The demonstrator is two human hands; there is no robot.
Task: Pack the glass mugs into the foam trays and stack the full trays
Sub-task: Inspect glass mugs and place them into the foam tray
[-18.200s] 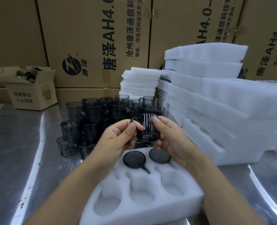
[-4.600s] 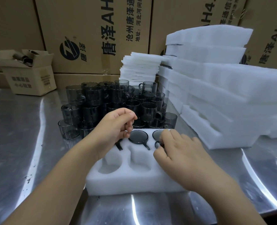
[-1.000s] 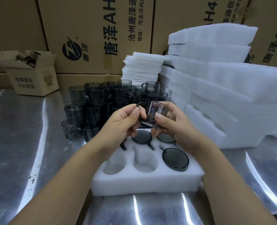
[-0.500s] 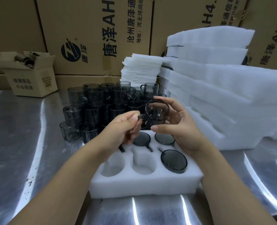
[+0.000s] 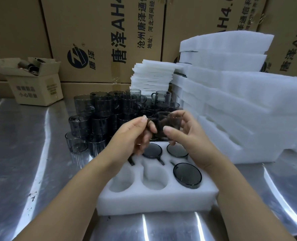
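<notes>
The tall brown cartons (image 5: 100,40) behind the counter (image 5: 22,153) carry bold dark print: a round logo, "唐泽 AH4" and a smaller column beginning "沧州唐泽通信". A small open cardboard box (image 5: 34,89) at far left bears two lines of characters too blurred for us to read.

We hold one smoky grey glass mug (image 5: 168,124) in the air, above the far row of the white foam tray (image 5: 153,202). Our left hand (image 5: 132,136) pinches its handle between thumb and fingers. Our right hand (image 5: 187,136) has its fingers and thumb curled round the smooth cylindrical body. The mug is motion-blurred.

The tray is soft and matte, with round pockets and narrow handle slots. Upturned mugs sit in three pockets, showing dark flat discs: near right (image 5: 187,175), far middle (image 5: 152,151) and far right (image 5: 177,150). A dark handle shows under our left hand.

Loose mugs (image 5: 100,115) stand stacked just behind the tray. Thick foam trays (image 5: 231,101) are piled to the right, and thin foam sheets (image 5: 153,75) behind the mugs. The steel counter is glossy, with streaked reflections.
</notes>
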